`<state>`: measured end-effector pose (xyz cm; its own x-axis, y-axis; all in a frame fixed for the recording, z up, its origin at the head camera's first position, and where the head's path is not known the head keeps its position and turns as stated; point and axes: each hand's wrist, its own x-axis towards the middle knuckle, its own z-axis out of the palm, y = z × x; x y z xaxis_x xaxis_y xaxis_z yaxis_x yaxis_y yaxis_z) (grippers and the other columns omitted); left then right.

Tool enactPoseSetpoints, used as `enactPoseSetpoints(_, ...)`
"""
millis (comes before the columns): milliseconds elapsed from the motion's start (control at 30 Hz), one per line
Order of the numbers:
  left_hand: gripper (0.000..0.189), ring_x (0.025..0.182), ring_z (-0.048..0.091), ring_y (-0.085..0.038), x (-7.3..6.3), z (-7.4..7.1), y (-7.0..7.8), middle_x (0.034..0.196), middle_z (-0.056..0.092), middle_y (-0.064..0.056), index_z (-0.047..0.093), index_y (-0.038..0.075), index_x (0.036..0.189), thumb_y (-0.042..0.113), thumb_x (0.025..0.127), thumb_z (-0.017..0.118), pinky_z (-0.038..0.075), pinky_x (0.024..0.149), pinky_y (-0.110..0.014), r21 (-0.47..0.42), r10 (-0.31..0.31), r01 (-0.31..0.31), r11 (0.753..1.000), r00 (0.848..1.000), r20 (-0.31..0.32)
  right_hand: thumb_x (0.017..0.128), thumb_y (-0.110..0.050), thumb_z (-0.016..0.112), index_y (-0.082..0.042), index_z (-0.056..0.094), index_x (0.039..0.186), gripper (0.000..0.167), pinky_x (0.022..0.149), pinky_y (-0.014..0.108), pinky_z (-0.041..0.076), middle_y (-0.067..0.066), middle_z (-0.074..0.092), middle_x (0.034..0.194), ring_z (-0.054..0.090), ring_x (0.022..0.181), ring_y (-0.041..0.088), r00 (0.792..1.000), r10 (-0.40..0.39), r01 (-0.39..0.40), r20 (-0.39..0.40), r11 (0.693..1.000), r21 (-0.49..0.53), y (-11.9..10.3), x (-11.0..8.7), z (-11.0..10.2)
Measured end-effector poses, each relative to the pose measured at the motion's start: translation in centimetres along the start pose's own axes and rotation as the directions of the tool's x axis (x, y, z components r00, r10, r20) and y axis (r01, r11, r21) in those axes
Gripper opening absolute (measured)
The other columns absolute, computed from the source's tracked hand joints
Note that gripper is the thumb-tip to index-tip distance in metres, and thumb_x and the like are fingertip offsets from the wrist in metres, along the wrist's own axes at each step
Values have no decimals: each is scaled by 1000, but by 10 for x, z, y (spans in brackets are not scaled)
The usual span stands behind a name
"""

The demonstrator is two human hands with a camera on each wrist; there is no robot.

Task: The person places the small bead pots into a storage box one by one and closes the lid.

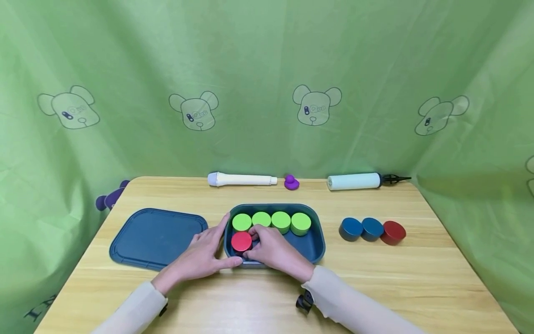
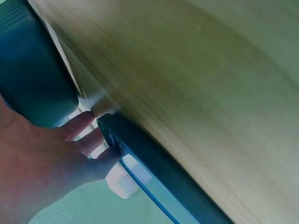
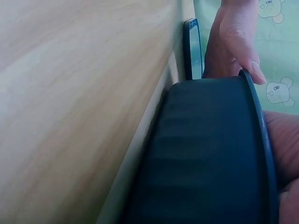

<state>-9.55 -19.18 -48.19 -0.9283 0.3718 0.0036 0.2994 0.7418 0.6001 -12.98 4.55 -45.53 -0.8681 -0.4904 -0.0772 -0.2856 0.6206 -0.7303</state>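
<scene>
A dark blue rectangular box (image 1: pixel 314 241) with rounded corners stands uncovered on the wooden table. Inside, several light green round blocks (image 1: pixel 281 221) line its back side. A red round block (image 1: pixel 241 241) is in the front left corner, in front of the leftmost green one. My right hand (image 1: pixel 273 246) reaches over the front rim and pinches this red block from its right side. Spread along the box's left end, my left hand (image 1: pixel 200 255) rests with its thumb (image 3: pixel 254 72) on the front rim and its fingers toward the back left corner.
A dark blue lid (image 1: pixel 158 239) lies left of the box. To the right, two blue round blocks (image 1: pixel 360 229) and a darker red one (image 1: pixel 393 233) form a row. A white microphone (image 1: pixel 242 180), a purple duck-like toy (image 1: pixel 291 182) and a pale blue pump (image 1: pixel 354 181) line the back edge.
</scene>
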Motion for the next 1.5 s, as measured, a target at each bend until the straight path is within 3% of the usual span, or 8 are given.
enactPoseSetpoints(233,119,157,34,-45,0,-1,-1,172,39,-14,3,24,178,73,95,72,22,121,-71,7,-4,4,1000,1000,7,91,-14,89,3,70,126,43,86,36,61,8,76,108,72,95,18,1000,-12,12,3,1000,27,1,1,1)
enactPoseSetpoints(500,119,157,34,-45,0,-2,-2,172,38,-14,2,24,178,73,95,72,23,120,-71,14,-6,6,1000,1000,14,93,-14,85,2,69,129,43,88,38,62,10,75,114,73,91,14,1000,2,-3,15,998,59,0,1,-1)
enactPoseSetpoints(700,119,157,34,-45,2,0,-2,172,39,-13,2,26,178,75,95,71,22,120,-72,12,-3,2,1000,1000,16,96,-22,83,-3,73,127,38,92,42,60,8,76,117,71,105,22,999,1,0,-44,1000,16,0,-5,-7)
enactPoseSetpoints(867,120,158,32,-44,5,1,-1,173,37,-12,1,26,178,77,94,70,21,121,-73,-8,-4,5,1000,1000,31,97,-25,82,-7,73,124,33,88,41,58,4,74,111,69,100,21,993,-12,10,-117,1000,-19,4,-15,-13)
enactPoseSetpoints(1100,120,158,31,-44,4,1,-2,174,37,-12,1,28,178,71,94,75,19,121,-75,-13,-20,20,1000,999,26,98,-20,82,-9,71,125,31,71,32,55,3,70,108,62,79,11,976,-37,33,-213,999,-20,6,-30,-21)
enactPoseSetpoints(1267,121,159,30,-44,3,3,-3,174,35,-11,0,28,178,71,94,75,18,121,-75,-12,-22,22,1000,999,26,98,-17,83,-11,70,127,32,72,28,56,3,70,110,63,79,10,956,-63,76,-287,996,35,16,-41,-39)
enactPoseSetpoints(1500,121,159,30,-44,0,2,-3,174,35,-12,0,29,178,74,93,74,17,122,-74,-9,-24,24,1000,999,23,101,-14,79,-16,71,123,24,69,28,53,0,67,99,62,77,17,920,-88,128,-382,988,81,36,-60,-71)
